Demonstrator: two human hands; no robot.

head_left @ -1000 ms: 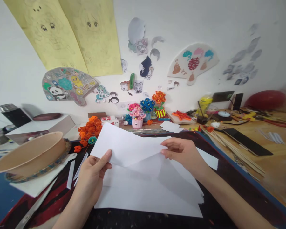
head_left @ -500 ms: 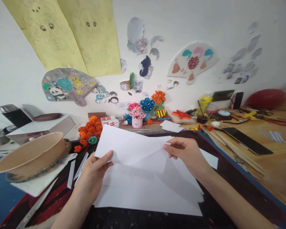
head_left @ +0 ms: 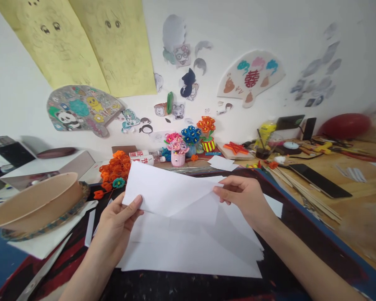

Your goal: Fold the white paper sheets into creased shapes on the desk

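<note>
A white sheet of paper point(head_left: 163, 188) is raised between my two hands, its long lower edge bent near the middle. My left hand point(head_left: 120, 221) is closed on its left end, thumb on top and fingers behind. At the right end my right hand point(head_left: 242, 198) pinches the narrower corner between thumb and fingers. Beneath it, more white sheets point(head_left: 191, 255) lie in an uneven pile on the dark mat point(head_left: 163, 288). Another white piece point(head_left: 274, 205) sticks out beyond my right wrist.
To the left stand a round beige hoop-like tray point(head_left: 50, 196) and a long metal blade point(head_left: 47, 271). Orange fuzzy flowers point(head_left: 114, 167) and small flower pots point(head_left: 178, 159) line the back. On the right lie thin wooden sticks point(head_left: 301, 194) and a black phone-like slab point(head_left: 320, 180).
The view has shifted slightly, so the scene sits a little further left and up. Both hands keep their hold on the raised sheet, which stays nearly the same shape.
</note>
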